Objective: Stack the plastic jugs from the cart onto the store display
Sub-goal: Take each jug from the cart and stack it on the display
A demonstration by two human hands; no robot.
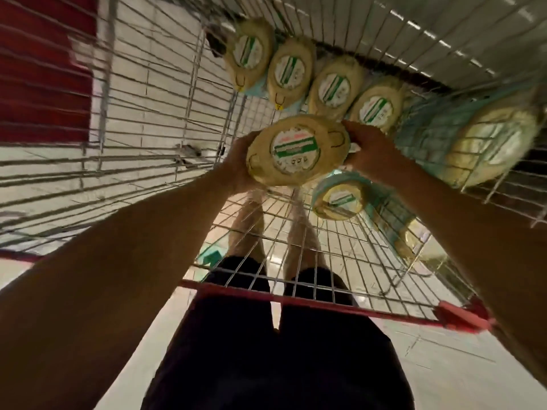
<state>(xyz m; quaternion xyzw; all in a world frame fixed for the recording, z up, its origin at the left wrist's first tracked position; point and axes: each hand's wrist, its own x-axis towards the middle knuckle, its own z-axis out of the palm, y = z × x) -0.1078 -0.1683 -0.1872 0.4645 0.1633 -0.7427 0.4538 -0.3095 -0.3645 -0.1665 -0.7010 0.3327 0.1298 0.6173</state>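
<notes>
1. Yellow plastic jug [296, 149], with a round white and green label facing the camera, sits at frame centre, held between both hands above the wire floor of the cart [165, 119].
2. Left hand [236, 161]: at 9 o'clock of the held jug, with the fingers curled round that end in a grip.
3. Right hand [367, 149]: at 3 o'clock of the held jug, with the fingers wrapped over that end in a grip. The fingertips are hidden behind the jug.
4. Row of four jugs [291, 71]: of the same type, side by side and touching, running from 12 o'clock down toward 2 o'clock of the held jug, against the far wire wall of the cart.
5. Single jug [340, 199]: at 5 o'clock of the held jug, just beside the right forearm, lying on the cart floor with teal plastic around it.
6. Blurred jug [491, 143]: at 3 o'clock of the frame, seen through wire mesh. Whether it lies inside the cart cannot be determined.
7. Red rim [325, 303]: the near edge of the cart, at 6 o'clock of the held jug.
8. Dark shorts [278, 350]: below the rim. The person's legs show through the wire floor.
9. Red panel [44, 69]: at 10 o'clock of the frame, outside the cart.
</notes>
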